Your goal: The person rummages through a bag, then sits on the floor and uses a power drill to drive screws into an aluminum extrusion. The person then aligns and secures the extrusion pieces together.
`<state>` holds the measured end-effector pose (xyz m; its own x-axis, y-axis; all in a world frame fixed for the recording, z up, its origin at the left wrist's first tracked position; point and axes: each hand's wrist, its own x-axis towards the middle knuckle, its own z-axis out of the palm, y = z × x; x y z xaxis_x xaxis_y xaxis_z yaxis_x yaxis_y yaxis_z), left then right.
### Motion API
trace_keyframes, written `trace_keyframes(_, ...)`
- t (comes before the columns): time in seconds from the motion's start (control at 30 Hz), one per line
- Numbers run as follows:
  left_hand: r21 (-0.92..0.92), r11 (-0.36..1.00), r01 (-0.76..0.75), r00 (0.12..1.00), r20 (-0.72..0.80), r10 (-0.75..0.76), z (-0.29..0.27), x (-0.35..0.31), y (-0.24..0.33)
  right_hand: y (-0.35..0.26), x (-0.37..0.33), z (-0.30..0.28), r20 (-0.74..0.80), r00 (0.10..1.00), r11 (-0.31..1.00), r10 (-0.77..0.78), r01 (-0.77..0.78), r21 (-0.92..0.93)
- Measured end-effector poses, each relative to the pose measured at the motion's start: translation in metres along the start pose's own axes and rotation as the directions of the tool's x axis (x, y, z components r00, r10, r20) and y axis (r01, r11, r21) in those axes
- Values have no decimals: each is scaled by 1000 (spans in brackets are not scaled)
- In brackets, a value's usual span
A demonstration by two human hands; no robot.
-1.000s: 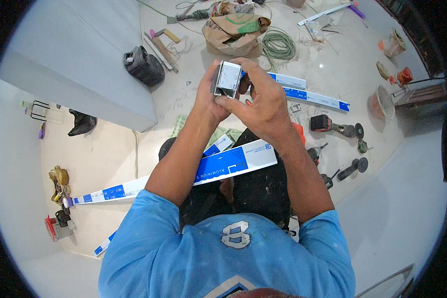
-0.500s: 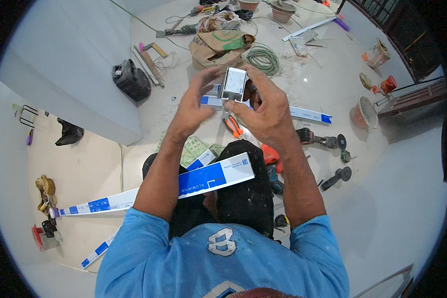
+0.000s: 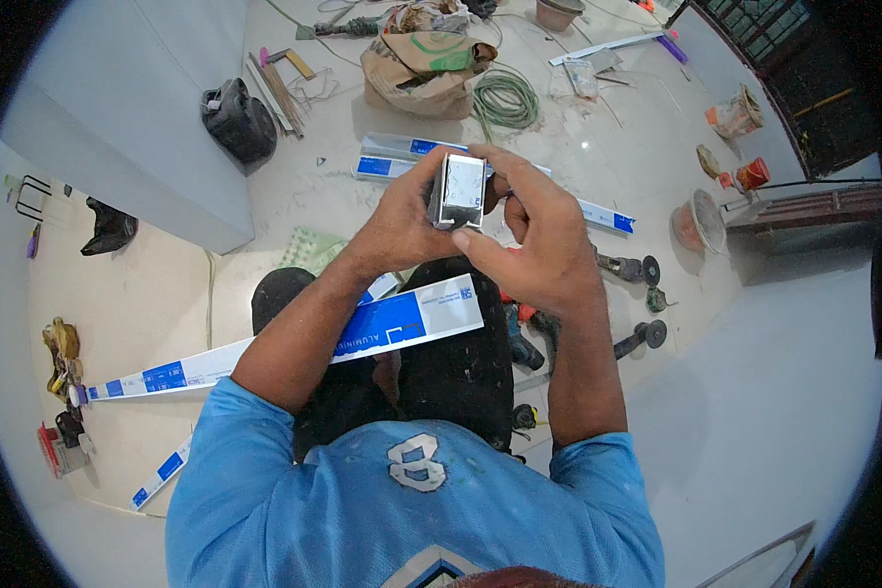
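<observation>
Between my two hands is a short, box-shaped metal piece [image 3: 463,184] with a pale, shiny end facing up. My left hand [image 3: 399,214] is closed against its left side, with the fingers partly hidden behind it. My right hand [image 3: 537,230] curls round the right side, its thumb at the lower edge and its index finger near the top. A long aluminium profile [image 3: 387,321] with blue and white film lies slanted across my thighs below my forearms. Beyond my hands, more film-covered profiles [image 3: 374,165] lie on the floor.
An angle grinder [image 3: 625,267], another disc tool [image 3: 645,338], a teal power tool [image 3: 525,345] and a tape measure [image 3: 524,416] lie at my right. Ahead are a paper sack [image 3: 423,78] and a green coil [image 3: 506,98]. A black container [image 3: 237,125] stands by the wall corner.
The metal piece and both hands have come slightly nearer to me. My left hand has moved in from beside the piece onto its side. The whole view has shifted a little.
</observation>
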<state>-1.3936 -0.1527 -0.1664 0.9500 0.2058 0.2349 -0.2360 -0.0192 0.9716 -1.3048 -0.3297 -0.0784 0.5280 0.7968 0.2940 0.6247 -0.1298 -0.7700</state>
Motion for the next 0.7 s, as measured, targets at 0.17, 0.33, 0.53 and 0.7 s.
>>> trace_keyframes(0.17,77,997,-25,997,72,20,13,1,4,-5,-1,-18,4,994,994,110,-110,10)
trace_keyframes(0.33,222,975,-32,996,89,13,19,3,10,-9,8,-27,66,987,976,146,-133,-170)
trace_keyframes(0.53,161,987,-10,996,86,-4,24,1,8,-11,20,-39,171,970,966,175,-135,-220)
trace_keyframes(0.7,190,981,47,992,104,-68,25,1,14,-17,33,-47,287,935,955,210,-134,-264)
